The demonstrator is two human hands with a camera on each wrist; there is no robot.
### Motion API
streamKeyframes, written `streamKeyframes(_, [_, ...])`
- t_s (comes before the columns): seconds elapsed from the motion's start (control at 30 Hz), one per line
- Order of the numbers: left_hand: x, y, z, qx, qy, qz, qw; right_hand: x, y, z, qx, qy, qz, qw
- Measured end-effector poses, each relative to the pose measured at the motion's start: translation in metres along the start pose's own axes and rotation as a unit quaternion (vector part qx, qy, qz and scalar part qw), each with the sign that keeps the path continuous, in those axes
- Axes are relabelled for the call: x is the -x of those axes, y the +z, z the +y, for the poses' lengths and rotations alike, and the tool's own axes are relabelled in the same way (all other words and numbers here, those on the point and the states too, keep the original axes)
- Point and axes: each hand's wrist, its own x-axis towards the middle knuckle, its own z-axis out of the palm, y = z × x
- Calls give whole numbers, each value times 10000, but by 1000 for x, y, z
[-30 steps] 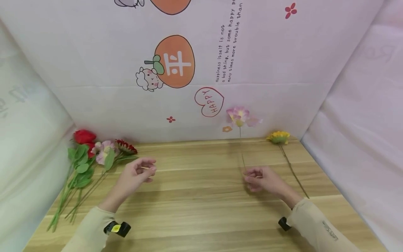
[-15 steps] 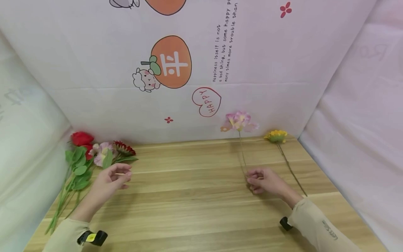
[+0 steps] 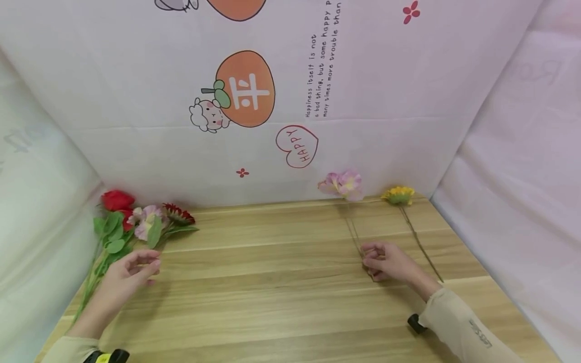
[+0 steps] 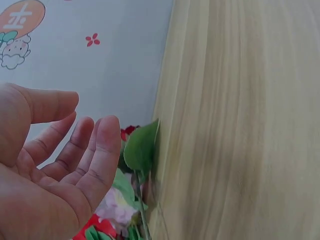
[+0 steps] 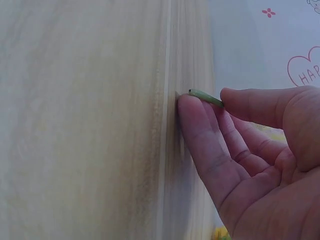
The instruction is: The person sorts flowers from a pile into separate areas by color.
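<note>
In the head view, my right hand [image 3: 386, 261] pinches the lower stem of a pink-purple artificial flower [image 3: 342, 184], whose bloom is near the back wall. The green stem end [image 5: 202, 96] sticks out between thumb and fingertips in the right wrist view. Whether this flower touches the table cannot be told. My left hand [image 3: 124, 277] holds nothing; its fingers are loosely bent, with a gap to the thumb in the left wrist view. It hovers over the stems of a group of flowers: a red rose [image 3: 117, 200], another pink-purple flower [image 3: 147, 219] and a dark red flower [image 3: 179, 213].
A yellow flower [image 3: 398, 195] lies at the right back of the wooden table [image 3: 263, 282], its stem pointing toward the right forearm. White printed cloth [image 3: 181, 161] rises behind the table, and plain-looking cloth walls stand at both sides.
My left hand has moved left and nearer to me, over the flower stems. My right hand has lowered the pink-purple flower, its bloom sinking toward the table's back edge.
</note>
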Motion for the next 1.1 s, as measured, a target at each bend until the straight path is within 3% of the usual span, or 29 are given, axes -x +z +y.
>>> streamKeyframes(0.43, [9, -21, -27, 343, -93, 129, 9993, 1, 3, -1, 244, 39, -3, 9997])
streamKeyframes(0.77, [8, -42, -38, -90, -208, 180, 9996, 1, 3, -4, 109, 210, 125, 9996])
streamKeyframes(1.1, [10, -50, -43, -373, -448, 225, 9980, 2, 2, -3, 7, 207, 60, 9998])
